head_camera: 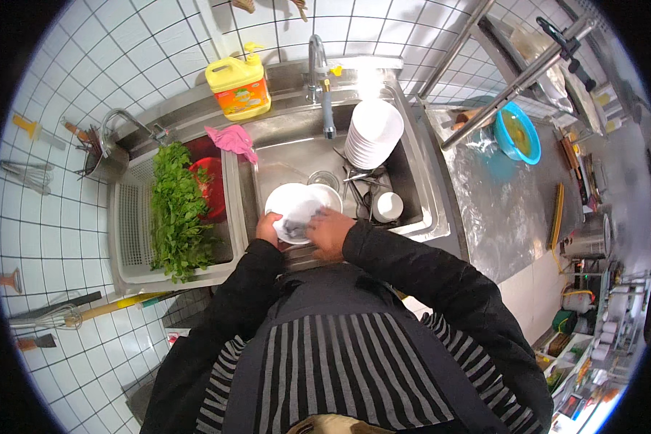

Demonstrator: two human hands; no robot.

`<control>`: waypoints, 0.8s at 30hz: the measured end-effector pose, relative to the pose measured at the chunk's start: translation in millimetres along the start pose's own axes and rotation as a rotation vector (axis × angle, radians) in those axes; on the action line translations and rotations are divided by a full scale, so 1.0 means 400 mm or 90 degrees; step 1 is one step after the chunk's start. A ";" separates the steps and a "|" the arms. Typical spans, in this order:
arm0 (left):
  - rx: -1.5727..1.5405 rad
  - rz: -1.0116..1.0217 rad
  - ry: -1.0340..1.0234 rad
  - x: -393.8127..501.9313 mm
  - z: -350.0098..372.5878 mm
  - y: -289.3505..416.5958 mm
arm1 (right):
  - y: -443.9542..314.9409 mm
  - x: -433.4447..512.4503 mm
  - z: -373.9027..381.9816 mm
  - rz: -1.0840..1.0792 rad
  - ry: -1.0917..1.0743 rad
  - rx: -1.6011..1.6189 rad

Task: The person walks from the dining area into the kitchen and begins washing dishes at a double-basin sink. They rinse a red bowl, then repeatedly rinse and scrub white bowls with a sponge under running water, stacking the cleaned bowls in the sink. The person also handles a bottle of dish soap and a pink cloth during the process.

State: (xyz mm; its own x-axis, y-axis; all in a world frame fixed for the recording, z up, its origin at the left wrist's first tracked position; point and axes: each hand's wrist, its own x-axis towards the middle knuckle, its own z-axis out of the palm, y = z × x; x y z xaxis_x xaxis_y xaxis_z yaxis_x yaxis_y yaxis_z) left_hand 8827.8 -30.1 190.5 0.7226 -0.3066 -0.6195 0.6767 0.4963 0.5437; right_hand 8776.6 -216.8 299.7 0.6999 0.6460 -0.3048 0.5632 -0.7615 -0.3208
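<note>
My left hand [268, 228] grips the near left rim of a white bowl [287, 199] over the front edge of the steel sink. Against the bowl's near right side is my right hand [328, 230], slightly blurred, with a greyish cloth or scrubber [294, 229] at its fingers inside the bowl. Another white dish [331, 196] shows just behind, beside a clear glass bowl [323, 178]. Farther right in the basin stand a tilted stack of white bowls [377, 127], a small white cup [389, 206] and loose cutlery [363, 198].
A faucet [316, 59] with a grey hose end rises behind the basin [282, 154]. Left are a pink cloth [233, 142], a yellow detergent jug [238, 89], leafy greens [176, 217], a red bowl [212, 200] and a white basket [133, 228]. A blue basin [530, 138] stands on the right counter.
</note>
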 end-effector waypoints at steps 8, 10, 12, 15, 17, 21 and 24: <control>0.075 -0.073 0.070 -0.077 0.090 0.044 | -0.002 0.031 -0.017 -0.016 0.115 0.252; 0.095 -0.030 0.007 -0.102 0.107 0.063 | 0.009 0.033 -0.010 -0.003 -0.016 0.209; 0.091 -0.051 0.005 -0.112 0.116 0.068 | 0.022 0.030 -0.003 0.094 -0.160 -0.005; 0.177 -0.064 -0.012 -0.104 0.112 0.051 | 0.019 0.024 -0.006 -0.018 0.203 0.062; 0.157 -0.104 0.095 -0.090 0.098 0.045 | 0.005 0.021 -0.017 -0.106 0.277 0.265; 0.143 -0.097 0.032 -0.064 0.065 0.053 | 0.012 -0.006 -0.039 0.048 -0.152 0.249; 0.148 -0.052 0.007 -0.050 0.060 0.059 | 0.051 -0.032 -0.026 -0.069 0.028 0.113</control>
State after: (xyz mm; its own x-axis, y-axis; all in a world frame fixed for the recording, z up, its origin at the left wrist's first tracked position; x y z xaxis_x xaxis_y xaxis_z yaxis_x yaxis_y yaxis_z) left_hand 8832.7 -31.8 229.1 0.6636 -0.3282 -0.6722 0.7479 0.2703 0.6063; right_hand 8783.6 -241.1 306.6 0.6602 0.7176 -0.2219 0.5526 -0.6641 -0.5036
